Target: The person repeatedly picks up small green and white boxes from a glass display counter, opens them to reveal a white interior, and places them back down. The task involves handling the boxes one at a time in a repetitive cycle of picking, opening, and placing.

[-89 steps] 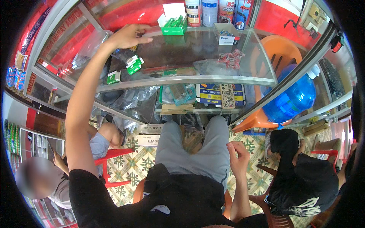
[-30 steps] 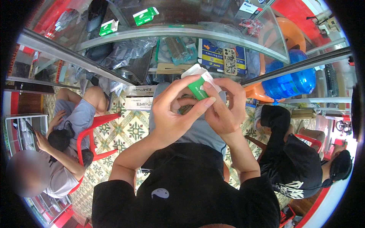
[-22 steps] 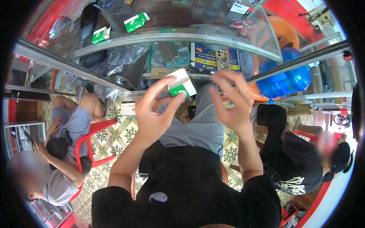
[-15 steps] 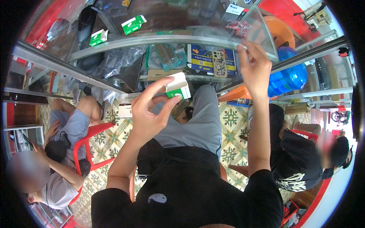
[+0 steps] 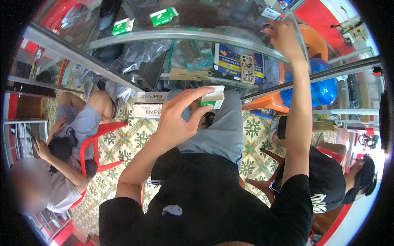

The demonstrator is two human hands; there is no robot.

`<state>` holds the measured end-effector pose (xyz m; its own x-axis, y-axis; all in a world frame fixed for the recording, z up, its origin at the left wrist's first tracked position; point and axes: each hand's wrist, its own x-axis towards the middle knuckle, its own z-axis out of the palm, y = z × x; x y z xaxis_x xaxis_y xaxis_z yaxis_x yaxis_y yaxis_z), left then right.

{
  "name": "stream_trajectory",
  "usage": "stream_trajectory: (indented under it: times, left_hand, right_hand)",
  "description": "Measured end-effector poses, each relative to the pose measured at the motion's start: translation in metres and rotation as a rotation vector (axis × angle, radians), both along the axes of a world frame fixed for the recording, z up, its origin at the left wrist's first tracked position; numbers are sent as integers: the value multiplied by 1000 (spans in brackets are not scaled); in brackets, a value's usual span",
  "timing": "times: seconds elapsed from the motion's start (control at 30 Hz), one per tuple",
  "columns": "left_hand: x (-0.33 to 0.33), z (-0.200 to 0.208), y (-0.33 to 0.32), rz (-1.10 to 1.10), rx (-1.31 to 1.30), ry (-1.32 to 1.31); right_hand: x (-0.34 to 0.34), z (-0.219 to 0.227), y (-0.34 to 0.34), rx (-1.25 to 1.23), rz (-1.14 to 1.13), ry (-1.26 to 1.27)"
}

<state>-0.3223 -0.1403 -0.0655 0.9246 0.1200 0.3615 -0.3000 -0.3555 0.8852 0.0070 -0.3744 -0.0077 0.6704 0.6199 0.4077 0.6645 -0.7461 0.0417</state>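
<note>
My left hand (image 5: 177, 117) pinches a small green and white carton (image 5: 213, 98) between thumb and fingers, above my lap. The carton's white inner side shows at its top. My right arm stretches forward over the glass counter (image 5: 197, 36). At the counter's right end, my right hand (image 5: 287, 40) is bent down with its fingers curled, close to a small white, red and blue box (image 5: 273, 13). Whatever lies under those fingertips is mostly hidden. Two similar cartons, one green carton (image 5: 122, 27) and another green carton (image 5: 163, 17), lie on the counter top at the left.
Below the glass are a patterned phone case (image 5: 248, 69), a blue and yellow package (image 5: 225, 61) and clear plastic bags (image 5: 141, 55). A blue water bottle (image 5: 324, 84) and an orange chair (image 5: 262, 103) stand at the right. One person sits at each side.
My right hand has reached forward and right, down to where small red packets lay. The left hand still holds the carton. The whole view has shifted slightly.
</note>
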Motion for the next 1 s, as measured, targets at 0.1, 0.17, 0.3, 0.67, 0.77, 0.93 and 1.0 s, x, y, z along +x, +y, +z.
stream_trajectory:
  times: [0.1,0.17,0.3,0.67,0.77,0.93,1.0]
  left_hand:
    - [2,-2,1,3,-35,-39]
    - [3,-3,1,-2,-50,-59]
    - [2,-5,4,19,-77,-69]
    - [10,-5,-10,2,-78,-16]
    - [10,-8,-13,17,-110,-11]
    - [3,-15,-17,7,-184,47]
    - [2,-16,-16,11,-171,47]
  right_hand:
    - [-3,9,3,92,-60,156]
    - [-6,3,1,241,35,193]
    - [-78,19,22,562,23,542]
    - [-212,2,36,580,628,484]
    - [-213,-10,31,588,622,451]
    - [-216,-12,26,564,585,507]
    - [-216,-14,25,514,572,506]
